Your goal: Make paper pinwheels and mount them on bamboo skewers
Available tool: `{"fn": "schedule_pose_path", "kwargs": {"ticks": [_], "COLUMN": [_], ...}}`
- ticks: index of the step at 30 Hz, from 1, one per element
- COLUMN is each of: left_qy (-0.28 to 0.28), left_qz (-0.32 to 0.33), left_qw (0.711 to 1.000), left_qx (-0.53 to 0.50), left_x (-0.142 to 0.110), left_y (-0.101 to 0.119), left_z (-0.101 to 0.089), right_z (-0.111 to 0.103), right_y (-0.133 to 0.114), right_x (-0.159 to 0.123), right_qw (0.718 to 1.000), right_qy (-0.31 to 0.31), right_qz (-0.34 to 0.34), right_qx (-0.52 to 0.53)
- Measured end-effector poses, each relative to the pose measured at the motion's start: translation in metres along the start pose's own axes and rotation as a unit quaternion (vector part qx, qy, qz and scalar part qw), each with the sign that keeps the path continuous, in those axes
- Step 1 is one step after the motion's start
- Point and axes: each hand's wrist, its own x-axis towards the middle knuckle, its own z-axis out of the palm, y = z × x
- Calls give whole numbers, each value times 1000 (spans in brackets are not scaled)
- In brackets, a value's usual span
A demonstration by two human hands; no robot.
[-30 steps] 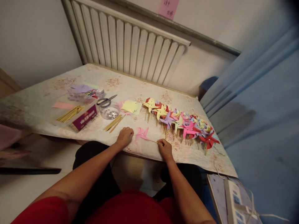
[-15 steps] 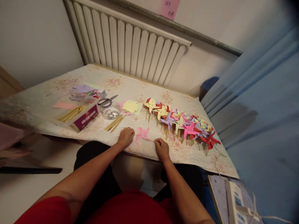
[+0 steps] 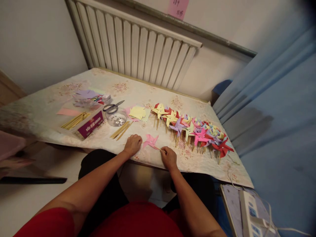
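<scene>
A pink paper pinwheel [image 3: 150,141] lies between my hands near the table's front edge. Its thin stick points right, and my right hand [image 3: 169,157] pinches the stick's end between thumb and fingers. Just left of the pinwheel, my left hand [image 3: 133,144] is closed with the fingers curled; a slim wooden stick seems to pass through it, mostly hidden. Beyond that hand lies a small bundle of wooden sticks [image 3: 121,130]. To the right stand many finished pinwheels [image 3: 177,127] in yellow, purple, pink and red, on sticks in rows.
At left, a purple-fronted box [image 3: 92,125] holds more sticks. Scissors [image 3: 112,107] rest on a clear bowl [image 3: 116,121] of small shiny pieces. Yellow paper pieces [image 3: 137,113] are stacked behind. A power strip [image 3: 249,210] sits at lower right, beside a blue curtain [image 3: 274,98].
My right hand has shifted slightly left with the stick, and the pink pinwheel has turned a little. The stick through my left hand shows less. The rest is unmoved.
</scene>
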Motion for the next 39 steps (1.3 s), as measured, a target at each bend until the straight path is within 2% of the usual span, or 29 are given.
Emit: {"fn": "schedule_pose_path", "kwargs": {"ticks": [5, 12, 25, 39], "left_qy": [9, -13, -18, -28], "left_qz": [-1, 39, -9, -20], "left_qw": [999, 999, 999, 998], "left_qx": [-45, 6, 38, 48], "left_x": [-1, 3, 12, 13], "left_y": [4, 24, 39, 41], "left_z": [-2, 8, 17, 18], "right_z": [2, 3, 2, 5], "right_y": [-1, 0, 0, 5], "right_x": [-1, -1, 0, 0], "right_qw": [1000, 1000, 1000, 1000], "right_qy": [10, 19, 11, 9], "right_qz": [-1, 2, 11, 14], "right_qx": [-3, 3, 10, 14]}}
